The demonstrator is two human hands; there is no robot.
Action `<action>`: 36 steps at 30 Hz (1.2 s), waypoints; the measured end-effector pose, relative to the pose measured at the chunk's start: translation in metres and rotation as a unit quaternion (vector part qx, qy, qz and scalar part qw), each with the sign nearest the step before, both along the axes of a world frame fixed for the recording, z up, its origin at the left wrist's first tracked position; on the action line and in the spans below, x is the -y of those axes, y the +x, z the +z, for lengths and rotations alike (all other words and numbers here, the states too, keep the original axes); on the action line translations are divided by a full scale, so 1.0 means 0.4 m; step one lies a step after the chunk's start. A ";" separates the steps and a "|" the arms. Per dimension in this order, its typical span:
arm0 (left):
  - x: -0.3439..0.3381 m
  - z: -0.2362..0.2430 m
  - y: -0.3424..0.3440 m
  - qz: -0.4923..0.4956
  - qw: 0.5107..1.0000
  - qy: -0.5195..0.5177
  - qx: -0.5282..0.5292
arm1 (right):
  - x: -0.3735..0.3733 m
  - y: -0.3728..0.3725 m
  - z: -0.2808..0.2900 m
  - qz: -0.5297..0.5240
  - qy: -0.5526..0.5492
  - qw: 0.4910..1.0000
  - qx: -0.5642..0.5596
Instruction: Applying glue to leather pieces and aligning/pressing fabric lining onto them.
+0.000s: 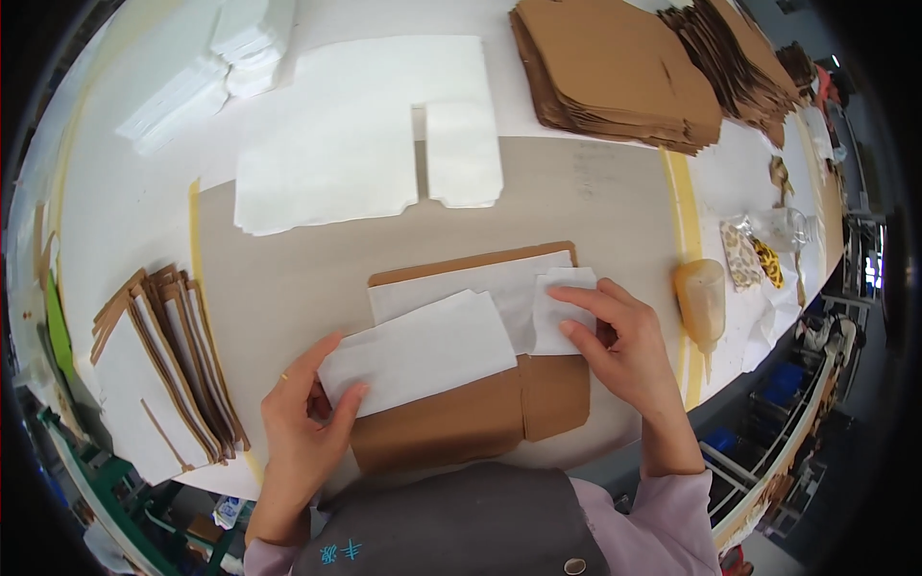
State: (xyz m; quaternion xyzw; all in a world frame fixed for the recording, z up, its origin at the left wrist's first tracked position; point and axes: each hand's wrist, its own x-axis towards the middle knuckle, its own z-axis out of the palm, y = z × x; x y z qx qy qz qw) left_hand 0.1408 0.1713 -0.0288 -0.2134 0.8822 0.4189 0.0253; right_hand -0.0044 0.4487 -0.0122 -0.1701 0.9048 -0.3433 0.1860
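Note:
A brown leather-like panel (437, 427) lies flat in front of me, with a white lining sheet (432, 285) on its far half. My left hand (300, 413) pinches the left end of a larger white piece (423, 350), thumb on top. This piece lies tilted across the panel, partly over the lining. Between thumb and fingers, my right hand (624, 336) grips a small white piece (557, 324) at the panel's right end. Some of my right fingers are hidden behind the hand.
White cut sheets (331, 144) lie beyond the panel, with white stacks (250, 38) at far left. Brown panels (615, 67) are piled at far right. Lined brown pieces (178, 365) lean at left. A yellowish squeeze bottle (700, 298) and a clear jar (783, 228) are at right.

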 end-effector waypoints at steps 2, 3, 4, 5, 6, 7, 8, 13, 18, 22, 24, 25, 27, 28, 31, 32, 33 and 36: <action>-0.004 0.003 -0.006 -0.006 1.000 0.002 0.001 | 0.002 0.007 -0.007 -0.008 -0.028 1.000 -0.004; -0.005 0.002 -0.009 -0.001 1.000 -0.001 0.007 | 0.000 0.010 -0.012 -0.017 -0.024 1.000 -0.007; -0.005 0.000 -0.008 -0.007 1.000 0.001 0.005 | -0.001 0.009 -0.017 -0.013 -0.033 0.999 -0.013; -0.004 -0.003 -0.006 -0.011 1.000 -0.005 -0.003 | -0.004 0.007 -0.018 -0.009 -0.042 0.999 -0.019; -0.004 -0.005 -0.007 -0.014 1.000 -0.011 -0.010 | -0.006 0.005 -0.016 -0.014 -0.040 0.999 -0.021; -0.003 0.001 -0.007 -0.017 1.000 -0.012 -0.010 | -0.006 0.002 -0.015 0.000 -0.023 0.999 -0.026; -0.001 0.010 -0.006 -0.029 0.999 -0.024 0.007 | -0.007 0.001 -0.013 0.014 -0.006 0.999 -0.030; -0.007 0.014 -0.051 -0.162 0.942 -0.272 -0.114 | -0.003 0.005 -0.009 0.007 0.010 1.000 -0.026; -0.084 0.004 -0.184 -0.408 0.891 -0.121 -0.156 | -0.003 0.003 -0.009 0.020 0.043 0.997 -0.061; -0.124 -0.036 -0.233 -0.451 0.865 -0.134 -0.175 | -0.010 0.003 -0.024 0.018 0.013 0.994 -0.103; -0.130 -0.031 -0.233 -0.439 0.870 -0.162 -0.154 | -0.011 0.002 -0.024 0.016 0.013 0.993 -0.116; -0.139 -0.022 -0.240 -0.442 0.869 -0.160 -0.156 | -0.008 0.000 -0.019 0.018 0.031 0.994 -0.107; -0.169 -0.007 -0.271 -0.467 0.861 -0.119 -0.162 | -0.017 0.002 -0.015 0.018 0.052 0.994 -0.098; -0.182 -0.008 -0.285 -0.466 0.862 -0.121 -0.162 | -0.023 0.003 -0.020 0.028 0.052 0.991 -0.117; -0.199 -0.021 -0.320 -0.474 0.854 -0.072 -0.201 | -0.034 0.006 -0.038 0.022 0.026 0.992 -0.124; -0.193 -0.012 -0.324 -0.472 0.866 -0.059 -0.157 | -0.039 0.005 -0.047 0.007 -0.002 0.994 -0.111; -0.186 -0.005 -0.322 -0.468 0.876 -0.047 -0.110 | -0.047 0.000 -0.053 0.005 -0.003 0.995 -0.100; -0.144 -0.004 -0.279 -0.459 0.880 -0.060 -0.105 | -0.074 0.021 -0.052 -0.047 -0.334 0.933 0.129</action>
